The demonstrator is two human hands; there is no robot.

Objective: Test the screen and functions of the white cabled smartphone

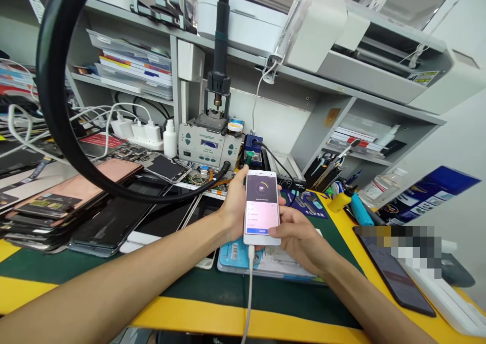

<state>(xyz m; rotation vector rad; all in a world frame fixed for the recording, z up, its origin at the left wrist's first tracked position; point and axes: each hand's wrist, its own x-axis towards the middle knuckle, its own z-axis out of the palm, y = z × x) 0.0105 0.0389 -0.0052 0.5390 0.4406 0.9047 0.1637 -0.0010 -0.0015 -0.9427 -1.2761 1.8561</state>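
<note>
My left hand (234,202) is closed around a white smartphone (261,207), its thumb along the left edge and fingertips showing past the right edge. At the lower right of the lit screen rests the thumb of my right hand (299,235), with its fingers curled at the phone's right side and partly hidden behind it. The screen shows a dark upper part with a dial, a pale list and a blue bar. A white charging cable (250,278) is plugged into the phone's bottom end and hangs over the table edge. Beneath the phone lies a blue and white package (231,255).
A hot-air rework station (208,149) stands behind, its thick black hose (56,106) looping across the left foreground. Stacked phone parts (76,192) cover the left of the bench. A dark tablet-like device (395,273) lies at right. Shelves and a white printer (372,55) stand above.
</note>
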